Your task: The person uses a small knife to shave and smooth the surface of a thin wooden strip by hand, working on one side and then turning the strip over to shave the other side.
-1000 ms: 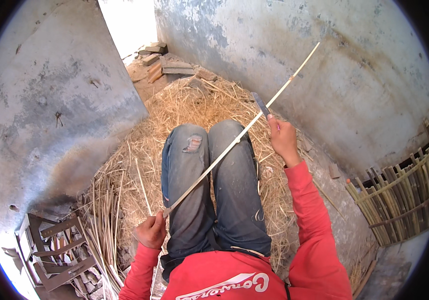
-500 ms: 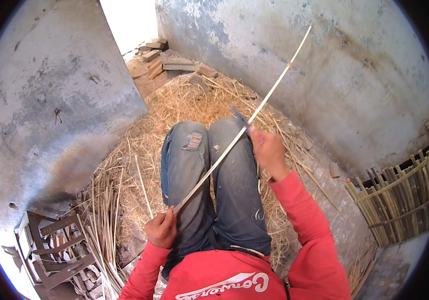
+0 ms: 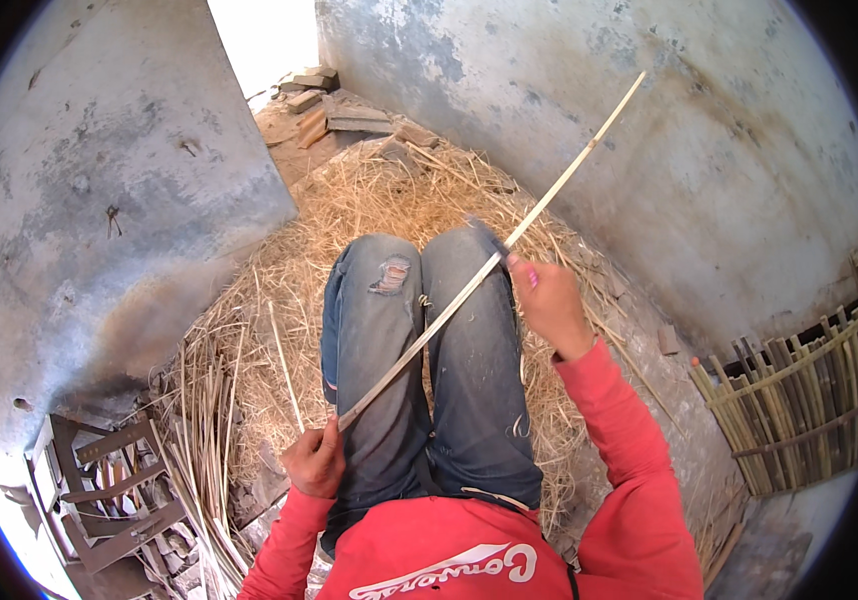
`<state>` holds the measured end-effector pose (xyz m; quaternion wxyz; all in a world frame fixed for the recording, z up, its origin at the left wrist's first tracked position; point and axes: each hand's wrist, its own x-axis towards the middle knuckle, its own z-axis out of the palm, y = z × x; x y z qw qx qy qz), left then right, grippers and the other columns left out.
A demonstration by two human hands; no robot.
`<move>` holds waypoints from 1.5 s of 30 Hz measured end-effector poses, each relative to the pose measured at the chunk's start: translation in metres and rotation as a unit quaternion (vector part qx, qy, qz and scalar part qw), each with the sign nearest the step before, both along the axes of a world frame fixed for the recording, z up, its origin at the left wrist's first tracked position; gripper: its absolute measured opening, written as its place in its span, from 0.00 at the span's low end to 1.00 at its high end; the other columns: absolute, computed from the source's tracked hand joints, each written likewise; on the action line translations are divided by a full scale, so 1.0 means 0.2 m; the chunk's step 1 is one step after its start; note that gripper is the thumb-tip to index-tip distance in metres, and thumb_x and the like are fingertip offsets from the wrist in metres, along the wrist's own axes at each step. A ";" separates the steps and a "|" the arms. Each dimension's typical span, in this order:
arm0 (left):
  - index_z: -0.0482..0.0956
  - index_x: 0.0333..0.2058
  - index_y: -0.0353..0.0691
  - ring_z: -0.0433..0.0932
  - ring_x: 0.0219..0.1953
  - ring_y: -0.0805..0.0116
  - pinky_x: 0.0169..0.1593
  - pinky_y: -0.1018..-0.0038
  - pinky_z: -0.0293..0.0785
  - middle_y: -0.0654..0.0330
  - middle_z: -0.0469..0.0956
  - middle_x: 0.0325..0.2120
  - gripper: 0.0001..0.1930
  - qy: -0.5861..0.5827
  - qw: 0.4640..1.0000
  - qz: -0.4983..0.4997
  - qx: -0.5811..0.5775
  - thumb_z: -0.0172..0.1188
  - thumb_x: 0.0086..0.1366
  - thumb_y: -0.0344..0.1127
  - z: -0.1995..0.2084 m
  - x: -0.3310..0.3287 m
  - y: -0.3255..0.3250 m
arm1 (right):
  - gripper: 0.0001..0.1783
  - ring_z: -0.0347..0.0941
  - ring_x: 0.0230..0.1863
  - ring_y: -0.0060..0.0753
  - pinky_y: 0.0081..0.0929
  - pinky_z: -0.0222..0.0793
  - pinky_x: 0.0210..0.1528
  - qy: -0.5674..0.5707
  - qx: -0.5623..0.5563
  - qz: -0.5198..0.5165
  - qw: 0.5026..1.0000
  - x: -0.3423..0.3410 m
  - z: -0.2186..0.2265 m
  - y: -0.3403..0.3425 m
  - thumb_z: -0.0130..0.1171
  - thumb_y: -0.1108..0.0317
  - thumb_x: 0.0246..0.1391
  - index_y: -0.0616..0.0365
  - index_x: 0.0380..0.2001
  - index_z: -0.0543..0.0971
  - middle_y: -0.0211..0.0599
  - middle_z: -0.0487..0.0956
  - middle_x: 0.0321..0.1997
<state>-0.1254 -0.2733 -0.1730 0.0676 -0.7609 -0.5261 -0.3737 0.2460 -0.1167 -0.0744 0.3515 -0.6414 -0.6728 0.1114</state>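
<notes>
Nearest, the near end of a long pale strip [image 3: 459, 303] is gripped by the left hand [image 3: 314, 462], beside the left thigh of the worn jeans [image 3: 474, 400]. The strip is laid obliquely across both thighs. Further out, a dark-bladed knife [image 3: 490, 238] is held by the closed right hand [image 3: 554, 308], its blade set across the strip near the right knee; whether the edge is biting cannot be told. The step in hand is judged to be scraping or shaving of the strip. For the next move, a steady left grip and a shallow, even blade angle are judged to be required. Beyond the knees, the ground is covered with loose straw [image 3: 359, 190], and the strip's free end is seen against the stained wall [image 3: 749, 190]
</notes>
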 end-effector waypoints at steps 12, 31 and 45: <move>0.86 0.52 0.47 0.73 0.17 0.64 0.22 0.67 0.68 0.62 0.74 0.21 0.23 -0.037 0.998 -0.012 -0.040 0.72 0.55 0.24 0.02 0.12 0.02 | 0.30 0.72 0.18 0.63 0.52 0.66 0.24 -0.017 -0.008 -0.021 1.000 0.05 0.00 0.00 0.51 0.47 0.70 0.59 0.22 0.80 0.54 0.73 0.15; 0.86 0.36 0.30 0.73 0.20 0.69 0.27 0.73 0.67 0.57 0.77 0.20 0.09 -0.304 0.932 0.012 -0.199 0.73 0.61 0.30 0.10 0.16 -0.02 | 0.28 0.71 0.16 0.56 0.48 0.62 0.21 -0.054 0.050 0.070 0.995 -0.05 -0.10 -0.08 0.51 0.54 0.72 0.60 0.21 0.79 0.53 0.71 0.14; 0.85 0.33 0.32 0.73 0.19 0.73 0.25 0.76 0.67 0.58 0.77 0.19 0.08 -0.320 0.929 0.010 -0.187 0.75 0.60 0.30 0.10 0.27 -0.06 | 0.27 0.71 0.17 0.58 0.49 0.63 0.21 -0.001 -0.001 -0.061 0.998 0.09 -0.01 0.07 0.52 0.51 0.71 0.58 0.23 0.81 0.53 0.73 0.15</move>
